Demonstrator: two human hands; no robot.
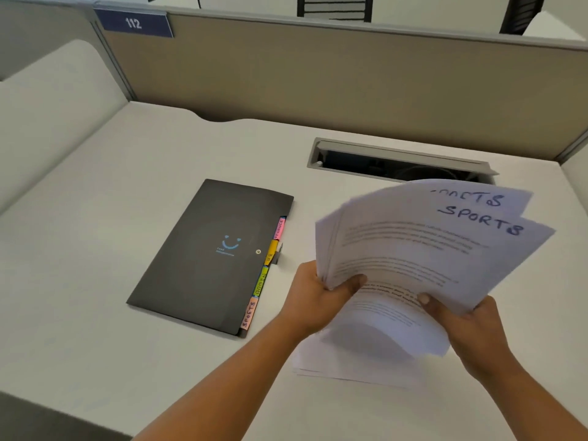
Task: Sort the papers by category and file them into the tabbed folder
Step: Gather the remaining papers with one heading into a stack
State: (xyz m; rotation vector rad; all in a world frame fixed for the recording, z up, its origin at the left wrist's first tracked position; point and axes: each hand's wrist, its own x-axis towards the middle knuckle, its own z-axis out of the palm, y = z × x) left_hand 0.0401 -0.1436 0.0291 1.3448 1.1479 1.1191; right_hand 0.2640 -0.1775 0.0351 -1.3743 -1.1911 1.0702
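Note:
A fanned stack of white printed papers (423,246) is lifted above the desk at the right, its top sheets hand-lettered "SPORTS". My left hand (321,294) grips the stack's lower left edge, thumb on top. My right hand (464,323) holds the lower right edge. More white sheets (343,361) lie flat on the desk beneath my hands. A closed black tabbed folder (210,253) with a blue smiley logo lies to the left. Pink, yellow, green and orange tabs (264,275) stick out of its right edge, the lowest reading "SPORTS".
The white desk (95,237) has a grey cable slot (397,160) behind the papers. A tan partition (318,78) with a blue "112" plate (133,23) closes off the back. Dark chairs stand beyond it.

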